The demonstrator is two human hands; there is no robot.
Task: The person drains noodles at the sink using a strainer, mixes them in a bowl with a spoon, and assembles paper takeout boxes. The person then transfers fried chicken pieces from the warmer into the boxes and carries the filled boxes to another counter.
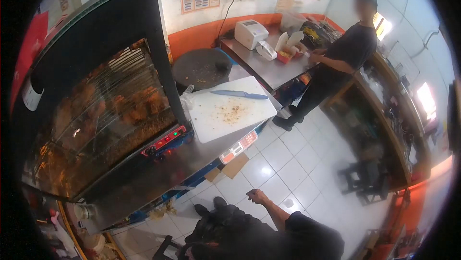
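My right hand [258, 196] hangs over the tiled floor at the lower middle, with its fingers curled; whether anything is in them is too small to make out. My left hand does not show. Beyond my right hand, on the steel counter [182, 171], lies a white cutting board [206, 116] with brown crumbs [230, 112] on it. A blue knife [240, 94] rests across the board's far part. Close to my right hand are brown cardboard pieces [235, 166] on the floor. A scale's display panel [238, 148] faces outward below the board.
A glass warming cabinet [110, 101] with fried food stands left. Behind the board is a round dark block [199, 69]. A person [348, 51] stands at the far counter by a white printer [250, 34] and red food boxes [286, 54]. A black stool [367, 178] stands right.
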